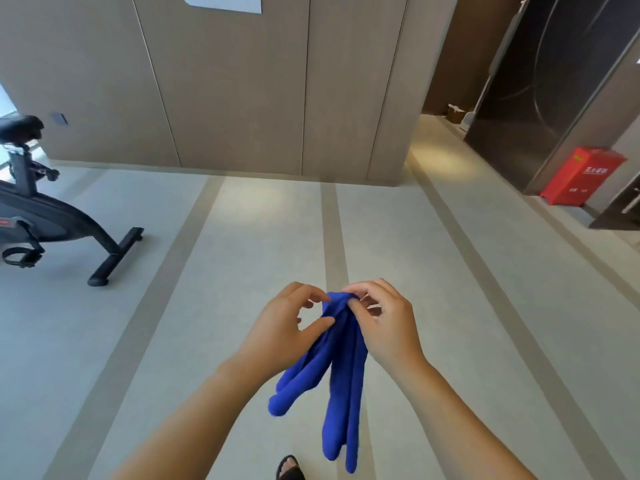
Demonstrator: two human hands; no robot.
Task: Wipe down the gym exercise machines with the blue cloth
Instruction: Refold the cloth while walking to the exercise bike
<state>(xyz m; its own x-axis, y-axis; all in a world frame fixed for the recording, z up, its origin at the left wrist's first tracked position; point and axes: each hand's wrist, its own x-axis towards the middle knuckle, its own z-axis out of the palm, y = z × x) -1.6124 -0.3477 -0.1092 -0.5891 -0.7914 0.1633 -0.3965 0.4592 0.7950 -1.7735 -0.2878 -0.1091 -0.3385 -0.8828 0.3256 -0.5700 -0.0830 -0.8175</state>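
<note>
The blue cloth (337, 375) hangs in loose folds in front of me, low in the middle of the view. My right hand (384, 323) pinches its top edge with thumb and fingers. My left hand (287, 323) touches the same top edge, thumb and forefinger closing on the fabric. A black exercise bike (45, 216) stands on the floor at the far left, well away from both hands, with its saddle (20, 128) up and its rear foot bar (116, 256) pointing toward me.
A beige panelled wall (242, 98) runs across ahead. A red box (581, 176) sits on the floor at the right beside dark metal doors (554, 81). Pale striped floor (259, 237) stretches between me and the wall. My sandalled foot (289, 467) shows at the bottom.
</note>
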